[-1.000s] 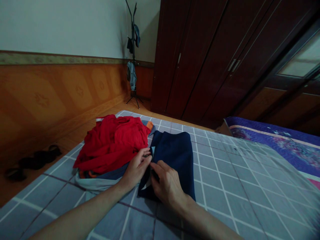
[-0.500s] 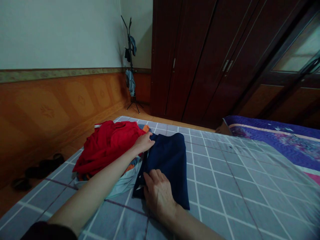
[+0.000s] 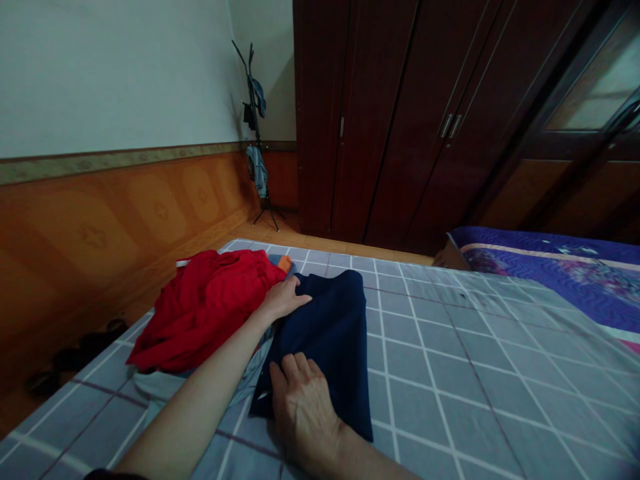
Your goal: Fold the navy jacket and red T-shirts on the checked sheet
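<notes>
A folded dark navy garment point(image 3: 333, 333) lies flat on the checked grey sheet. My left hand point(image 3: 284, 299) is at its upper left edge, thumb and fingers parted, resting on the cloth. Near the lower left edge, my right hand point(image 3: 303, 403) has its fingers curled down and closed on the navy fabric. A heap of red clothing point(image 3: 210, 307) sits just left of the navy garment, with pale grey and orange cloth under and behind it. My left forearm passes over the near side of the heap.
The checked bed sheet point(image 3: 450, 360) stretches to the right, meeting a purple floral quilt point(image 3: 545, 267). Beyond the bed stand a dark wooden wardrobe point(image 3: 370, 133) and a coat rack point(image 3: 256, 127). Dark shoes point(image 3: 75, 357) are on the floor at left.
My left hand's fingers have spread from a pinch at the garment's upper left edge. The hands, garment and heap appear slightly lower and further left as the view shifts.
</notes>
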The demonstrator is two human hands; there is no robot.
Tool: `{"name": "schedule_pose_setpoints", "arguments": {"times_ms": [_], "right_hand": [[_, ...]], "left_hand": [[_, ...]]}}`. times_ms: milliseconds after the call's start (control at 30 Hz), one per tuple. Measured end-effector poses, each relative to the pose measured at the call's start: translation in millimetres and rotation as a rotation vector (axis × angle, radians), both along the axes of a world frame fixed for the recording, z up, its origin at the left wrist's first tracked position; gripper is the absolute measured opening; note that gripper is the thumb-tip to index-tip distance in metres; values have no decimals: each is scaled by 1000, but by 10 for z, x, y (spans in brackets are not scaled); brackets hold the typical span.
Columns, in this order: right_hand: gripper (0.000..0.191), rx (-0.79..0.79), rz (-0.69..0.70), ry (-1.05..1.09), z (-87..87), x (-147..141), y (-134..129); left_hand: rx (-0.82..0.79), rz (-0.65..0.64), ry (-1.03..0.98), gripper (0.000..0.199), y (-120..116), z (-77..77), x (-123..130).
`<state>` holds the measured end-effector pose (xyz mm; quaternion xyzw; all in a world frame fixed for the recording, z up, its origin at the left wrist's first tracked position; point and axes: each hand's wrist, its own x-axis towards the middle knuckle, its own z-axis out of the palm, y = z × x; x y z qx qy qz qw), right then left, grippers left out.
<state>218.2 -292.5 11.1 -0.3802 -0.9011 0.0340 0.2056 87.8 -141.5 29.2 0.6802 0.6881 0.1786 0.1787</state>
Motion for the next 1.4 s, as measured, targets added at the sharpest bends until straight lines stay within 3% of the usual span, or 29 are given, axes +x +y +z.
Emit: {"name": "schedule_pose_setpoints", "arguments": {"times_ms": [233, 500, 733, 967, 1400], "right_hand": [[17, 0, -9, -4, 24, -4, -14], [16, 29, 6, 3, 22, -3, -4], [16, 37, 4, 3, 38, -20, -30], [16, 24, 17, 13, 48, -22, -44], [11, 40, 42, 17, 65, -17, -46]], "left_hand": [[-22, -31, -139, 13, 94, -142, -9], [72, 67, -218, 9, 117, -189, 69], [84, 94, -266, 28, 164, -134, -79], [119, 46, -206, 59, 134, -116, -41], [166, 84, -41, 49, 67, -44, -39]]}}
